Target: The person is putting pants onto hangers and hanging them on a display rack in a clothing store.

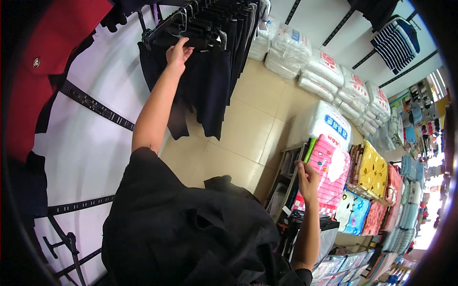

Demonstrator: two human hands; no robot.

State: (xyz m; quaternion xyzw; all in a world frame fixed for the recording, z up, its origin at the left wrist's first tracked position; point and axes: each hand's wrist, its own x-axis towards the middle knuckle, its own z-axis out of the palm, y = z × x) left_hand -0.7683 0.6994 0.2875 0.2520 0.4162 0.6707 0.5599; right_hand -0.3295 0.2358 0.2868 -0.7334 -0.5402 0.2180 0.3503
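Note:
Dark trousers (205, 78) hang by their waistband from a clip hanger at the near end of a packed clothes rail. My left hand (179, 53) is at the top of these trousers, thumb raised by the metal hook (184, 21); whether its fingers grip the hanger cannot be told. On the other side, my right hand (308, 176) is raised in front of a pink patterned folded blanket (327, 168), its thumb and index fingertip close together. Nothing can be made out between those fingertips. Black cloth (200, 221) of the worn top fills the lower middle.
More dark garments (241, 39) hang along the rail. White plastic-wrapped bundles (322, 68) are stacked by the wall. Folded blankets (372, 171) cover a display at the right. Slotted black wall strips (96, 105) and a red garment (53, 46) are at the left. Tiled floor (232, 132) shows between.

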